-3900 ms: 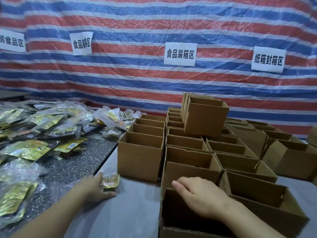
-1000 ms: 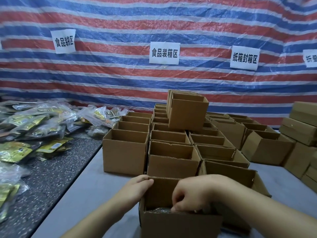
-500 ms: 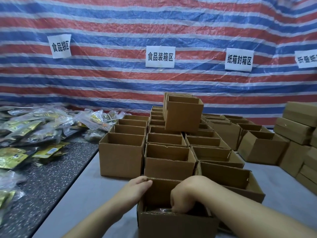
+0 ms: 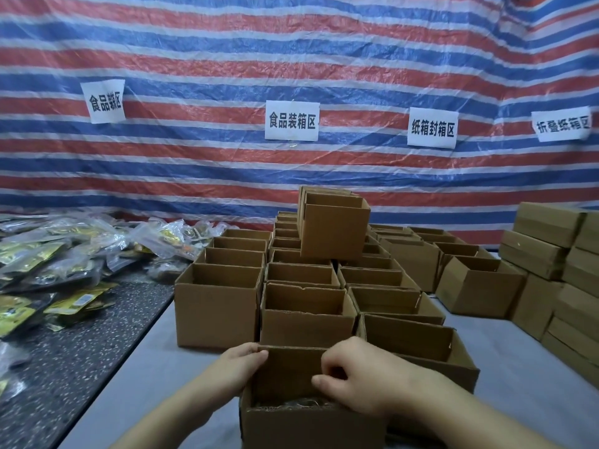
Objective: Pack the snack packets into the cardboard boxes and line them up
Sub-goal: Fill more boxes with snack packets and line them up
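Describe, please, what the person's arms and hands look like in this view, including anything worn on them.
Both hands, left and right, are bare: no gloves, rings or watch visible. Both forearms are bare too; no sleeve shows as far as the frame's edge.

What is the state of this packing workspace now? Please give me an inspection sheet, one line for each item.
Surface: grey table under the boxes; dark speckled top at left.
Job's things: nearest box open, packet inside; rows of open boxes behind; snack packets heaped at left.
Clutter: one box stacked on the rows.
Grippers: left hand holds the nearest box's left wall; right hand, fingers curled, over its opening.
Cables: nothing seen.
Surroundings: striped tarp with paper signs; closed boxes stacked at right.
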A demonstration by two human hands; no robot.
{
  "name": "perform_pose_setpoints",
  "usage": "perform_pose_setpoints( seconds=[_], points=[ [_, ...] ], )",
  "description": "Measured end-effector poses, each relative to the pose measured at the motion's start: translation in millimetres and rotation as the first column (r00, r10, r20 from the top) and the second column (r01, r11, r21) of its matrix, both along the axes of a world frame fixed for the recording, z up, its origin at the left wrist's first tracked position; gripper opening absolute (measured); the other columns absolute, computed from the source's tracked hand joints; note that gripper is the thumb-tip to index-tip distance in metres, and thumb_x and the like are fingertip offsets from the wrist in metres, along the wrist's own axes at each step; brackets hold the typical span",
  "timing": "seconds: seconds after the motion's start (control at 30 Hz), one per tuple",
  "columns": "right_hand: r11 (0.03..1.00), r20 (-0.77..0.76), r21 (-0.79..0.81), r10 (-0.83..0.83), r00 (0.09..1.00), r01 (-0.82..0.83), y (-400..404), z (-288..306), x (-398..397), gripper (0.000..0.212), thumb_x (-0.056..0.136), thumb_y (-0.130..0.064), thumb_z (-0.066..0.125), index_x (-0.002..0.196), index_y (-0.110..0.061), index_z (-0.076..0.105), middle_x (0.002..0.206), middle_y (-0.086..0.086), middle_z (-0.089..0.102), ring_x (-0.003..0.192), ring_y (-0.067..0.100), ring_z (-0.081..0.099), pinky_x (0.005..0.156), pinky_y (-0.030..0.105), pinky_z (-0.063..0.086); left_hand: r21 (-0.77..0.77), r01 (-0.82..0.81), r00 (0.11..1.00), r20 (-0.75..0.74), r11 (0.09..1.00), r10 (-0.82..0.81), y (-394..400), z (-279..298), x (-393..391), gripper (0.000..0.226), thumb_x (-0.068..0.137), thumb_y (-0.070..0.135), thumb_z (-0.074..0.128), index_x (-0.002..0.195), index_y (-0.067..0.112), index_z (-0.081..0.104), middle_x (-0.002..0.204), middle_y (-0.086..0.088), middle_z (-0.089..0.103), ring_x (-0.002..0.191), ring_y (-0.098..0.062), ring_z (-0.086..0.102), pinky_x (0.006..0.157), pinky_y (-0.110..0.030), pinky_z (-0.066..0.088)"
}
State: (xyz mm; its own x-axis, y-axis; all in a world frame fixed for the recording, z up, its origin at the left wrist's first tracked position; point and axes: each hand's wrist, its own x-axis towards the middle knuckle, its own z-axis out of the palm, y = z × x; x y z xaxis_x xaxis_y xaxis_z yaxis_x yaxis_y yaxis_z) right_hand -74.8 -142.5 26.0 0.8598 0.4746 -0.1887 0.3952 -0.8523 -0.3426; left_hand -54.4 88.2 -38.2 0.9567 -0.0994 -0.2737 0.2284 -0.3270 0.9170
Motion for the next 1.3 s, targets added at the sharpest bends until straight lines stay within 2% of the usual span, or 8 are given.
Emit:
perform_pose_setpoints(
  seconds=[0.1, 0.3, 0.4, 0.6, 0.77, 0.93, 1.13, 1.3],
  points=[
    [0.996, 0.086, 0.093, -0.012, 0.996, 0.004, -18.2, -10.5, -19.4, 0.026, 0.094, -0.065, 0.05, 0.101, -0.042, 0.062, 0.132, -0.03, 0.042, 0.12, -0.004, 0.047, 0.095, 0.02, 0.046, -0.038, -0.047, 0.998, -0.032, 0.998, 0.045, 3.0, 1.8, -3.9, 0.029, 0.102, 0.046, 0.044, 0.11, 0.024, 0.06, 0.113, 0.0, 0.063, 0.108, -0.017, 0.06, 0.09, -0.036, 0.051],
    [0.874, 0.099, 0.397, -0.343, 0.934, 0.279, -8.5, -46.1, -49.0, 0.022, 0.096, -0.05, 0.058, 0.113, -0.05, 0.044, 0.161, -0.02, 0.007, 0.146, 0.004, 0.02, 0.11, 0.018, 0.029, -0.26, -0.245, 0.969, -0.049, 0.934, 0.24, -5.3, -14.4, -20.1, 0.049, 0.103, 0.047, 0.04, 0.142, 0.018, 0.04, 0.148, -0.011, 0.04, 0.141, -0.036, 0.033, 0.11, -0.047, 0.034],
    [0.711, 0.082, 0.602, -0.509, 0.857, 0.364, 6.0, -53.0, -57.3, 0.031, 0.097, -0.023, 0.065, 0.103, -0.048, 0.049, 0.161, -0.016, 0.019, 0.147, 0.005, 0.021, 0.112, 0.02, 0.026, -0.27, -0.195, 0.979, 0.008, 0.943, 0.205, -6.2, -30.2, -34.2, 0.044, 0.107, 0.022, 0.036, 0.146, 0.002, 0.038, 0.151, -0.026, 0.037, 0.14, -0.04, 0.033, 0.111, -0.042, 0.032],
    [0.5, -0.005, 0.771, -0.615, 0.789, 0.395, 11.8, -51.1, -69.2, 0.046, 0.092, 0.013, 0.05, 0.094, -0.031, 0.064, 0.149, -0.011, 0.043, 0.14, 0.006, 0.033, 0.118, 0.029, 0.028, -0.259, -0.267, 0.963, -0.096, 0.928, 0.25, -22.6, -22.4, -62.8, 0.049, 0.103, 0.04, 0.044, 0.149, 0.029, 0.034, 0.146, -0.01, 0.044, 0.137, -0.032, 0.039, 0.116, -0.048, 0.03],
    [0.468, 0.017, 0.807, -0.629, 0.777, 0.361, 15.4, -42.4, -85.0, 0.05, 0.092, 0.016, 0.045, 0.095, -0.03, 0.065, 0.146, -0.011, 0.045, 0.127, -0.002, 0.033, 0.103, 0.015, 0.031, -0.155, -0.382, 0.919, 0.038, 0.911, 0.391, -28.3, -6.9, -80.9, 0.042, 0.108, 0.034, 0.024, 0.145, 0.027, 0.042, 0.135, -0.009, 0.051, 0.124, -0.028, 0.048, 0.109, -0.043, 0.038],
    [0.413, 0.035, 0.856, -0.648, 0.761, 0.311, 14.5, -10.3, -93.2, 0.055, 0.098, 0.009, 0.045, 0.1, -0.043, 0.059, 0.15, -0.015, 0.041, 0.137, 0.005, 0.036, 0.113, 0.04, 0.044, -0.134, -0.37, 0.881, 0.263, 0.92, 0.393, -22.9, 39.3, -98.1, 0.039, 0.107, 0.03, 0.025, 0.139, 0.036, 0.047, 0.121, 0.003, 0.054, 0.112, -0.018, 0.048, 0.097, -0.038, 0.038],
    [0.452, 0.236, 0.884, -0.65, 0.722, 0.118, 14.7, 84.5, -56.7, 0.049, 0.098, 0.007, 0.047, 0.11, -0.039, 0.061, 0.149, -0.016, 0.044, 0.136, 0.0, 0.033, 0.107, 0.022, 0.029, -0.188, -0.378, 0.823, 0.381, 0.907, 0.422, -24.3, 142.9, -66.3, 0.034, 0.103, 0.04, 0.025, 0.114, 0.026, 0.054, 0.115, -0.007, 0.061, 0.109, -0.027, 0.056, 0.103, -0.051, 0.043],
    [0.442, 0.284, 0.893, -0.697, 0.658, 0.083, 3.6, 149.2, 12.5, 0.047, 0.097, 0.008, 0.046, 0.126, -0.024, 0.063, 0.148, -0.002, 0.049, 0.142, 0.019, 0.041, 0.112, 0.041, 0.044, -0.249, -0.345, 0.828, 0.374, 0.905, 0.418, -46.1, 212.1, -3.6, 0.045, 0.104, 0.048, 0.023, 0.124, 0.023, 0.055, 0.119, -0.003, 0.061, 0.11, -0.023, 0.057, 0.101, -0.049, 0.044]
  ],
)
